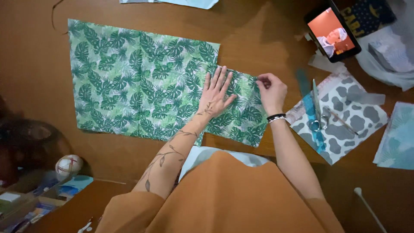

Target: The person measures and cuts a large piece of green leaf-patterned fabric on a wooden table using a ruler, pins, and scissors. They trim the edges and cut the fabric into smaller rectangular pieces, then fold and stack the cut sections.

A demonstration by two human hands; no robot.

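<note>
A large sheet of green leaf-print fabric (138, 82) lies flat on the brown wooden table (34, 64). A smaller leaf-print piece (241, 116) lies at its right edge. My left hand (217, 92) rests flat with spread fingers on the smaller piece near the seam between the two. My right hand (271, 90) pinches the smaller piece's upper right edge with its fingertips; a dark bracelet circles that wrist.
A phone (332, 32) with a lit screen leans at the back right. A grey cow-print fabric (345, 116) with scissors (318, 112) on it lies right of my hands. More fabric pieces (399, 138) sit far right. A ball (68, 166) and boxes are low left.
</note>
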